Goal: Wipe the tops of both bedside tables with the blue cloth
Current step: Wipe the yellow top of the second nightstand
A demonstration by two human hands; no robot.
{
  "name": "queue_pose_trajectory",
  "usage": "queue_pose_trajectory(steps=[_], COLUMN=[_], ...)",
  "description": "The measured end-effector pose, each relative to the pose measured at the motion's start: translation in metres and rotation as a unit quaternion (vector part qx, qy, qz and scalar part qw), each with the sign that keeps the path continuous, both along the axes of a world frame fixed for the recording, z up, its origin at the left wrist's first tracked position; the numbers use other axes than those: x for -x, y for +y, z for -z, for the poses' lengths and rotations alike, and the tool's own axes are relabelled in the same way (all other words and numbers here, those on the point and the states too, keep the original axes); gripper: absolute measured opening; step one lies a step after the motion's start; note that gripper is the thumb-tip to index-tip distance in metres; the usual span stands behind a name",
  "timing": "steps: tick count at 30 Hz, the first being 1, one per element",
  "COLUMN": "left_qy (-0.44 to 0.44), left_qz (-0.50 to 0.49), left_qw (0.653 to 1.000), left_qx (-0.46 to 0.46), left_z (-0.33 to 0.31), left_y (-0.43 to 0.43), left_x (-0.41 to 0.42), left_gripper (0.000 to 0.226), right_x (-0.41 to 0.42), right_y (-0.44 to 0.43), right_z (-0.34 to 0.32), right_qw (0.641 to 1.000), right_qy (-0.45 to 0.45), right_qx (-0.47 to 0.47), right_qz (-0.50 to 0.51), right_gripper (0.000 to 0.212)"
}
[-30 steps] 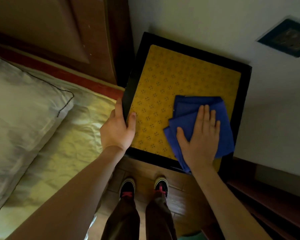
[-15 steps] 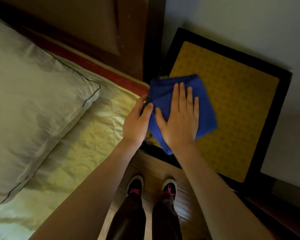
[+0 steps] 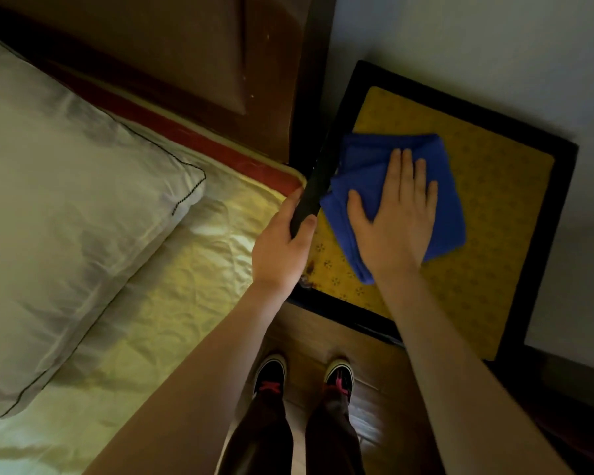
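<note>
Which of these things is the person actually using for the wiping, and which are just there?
In use: blue cloth, bedside table, right hand pressing flat on the cloth, left hand gripping the table's black edge.

Just there: pillow, bedsheet, headboard, wall, floor, shoes.

I count one bedside table (image 3: 504,214), one blue cloth (image 3: 367,159), one pillow (image 3: 66,200), one bed (image 3: 172,303), one headboard (image 3: 186,53), two hands, left (image 3: 282,250) and right (image 3: 396,217), and two shoes (image 3: 270,373).
</note>
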State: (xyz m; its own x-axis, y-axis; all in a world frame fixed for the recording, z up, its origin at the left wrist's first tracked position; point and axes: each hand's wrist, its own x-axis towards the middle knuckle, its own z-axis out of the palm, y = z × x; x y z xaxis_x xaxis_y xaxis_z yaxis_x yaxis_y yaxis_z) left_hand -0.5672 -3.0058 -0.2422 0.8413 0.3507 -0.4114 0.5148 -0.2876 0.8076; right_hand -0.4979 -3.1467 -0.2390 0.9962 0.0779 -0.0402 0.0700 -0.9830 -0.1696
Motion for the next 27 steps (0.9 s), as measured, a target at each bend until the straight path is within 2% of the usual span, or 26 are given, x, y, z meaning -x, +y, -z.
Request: queue_pose_trajectory(steps=[3, 6, 10, 14, 18, 21, 24, 27], left_qy=[-0.004, 0.0, -0.002, 0.006, 0.021, 0.022, 0.017, 0.023], left_qz=[0.005, 0.012, 0.01, 0.007, 0.006, 0.007, -0.011, -0.006], left_qw=[1.0, 1.0, 0.999, 1.0, 1.0, 1.0, 1.0, 0.999], left_qx=[-0.013, -0.029, -0.036, -0.025, -0.006, 0.001, 0.017, 0.034], left_z=[-0.002, -0.005, -0.008, -0.009, -0.01, -0.01, -0.012, -0.021], left_y=[-0.001, -0.002, -0.003, -0.003, 0.0, 0.002, 0.003, 0.003], left_x=[0.0, -0.002, -0.001, 0.0, 0.0, 0.003, 0.013, 0.032], left_gripper=[0.043, 0.042, 0.041, 0.042, 0.043, 0.039, 0.036, 0.039], right_x=[0.075, 0.112, 0.11, 0.11, 0.109, 0.113, 0.11, 0.112], right_y=[-0.025, -0.037, -0.039, -0.057, -0.085, -0.09, -0.091, -0.089], right_z=[-0.002, 0.001, -0.003, -0.019, -0.03, -0.028, -0.032, -0.045], right_qw=[0.999, 0.999, 0.999, 0.995, 0.987, 0.984, 0.944, 0.874], right_qy=[0.022, 0.035, 0.045, 0.022, 0.033, 0.052, 0.102, 0.14], right_qx=[0.013, 0.037, 0.016, -0.087, -0.059, -0.068, -0.192, -0.332], right_qz=[0.027, 0.018, 0.014, 0.044, 0.146, 0.155, 0.247, 0.326], right_gripper=[0.086, 0.086, 0.083, 0.071, 0.075, 0.072, 0.061, 0.03])
